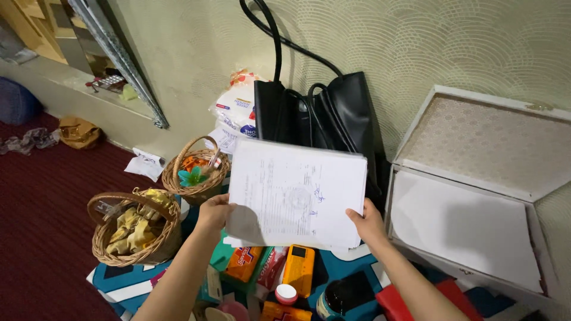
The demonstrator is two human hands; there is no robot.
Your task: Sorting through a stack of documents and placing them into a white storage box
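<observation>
White printed paper sheets in a thin stack point(297, 193), held flat at centre frame, look light and floppy, best gripped at opposite lower edges. Right of frame, an open cream cardboard box point(476, 178) with an embossed lid holds more white paper; behind stands a black leather handbag point(339, 113). Two woven wicker baskets point(137, 229) sit lower left. The left hand point(215, 213) and right hand point(369, 224) each pinch the stack's lower corners.

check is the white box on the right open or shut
Open: the box's lid leans back against the wall, showing white paper inside.
</observation>
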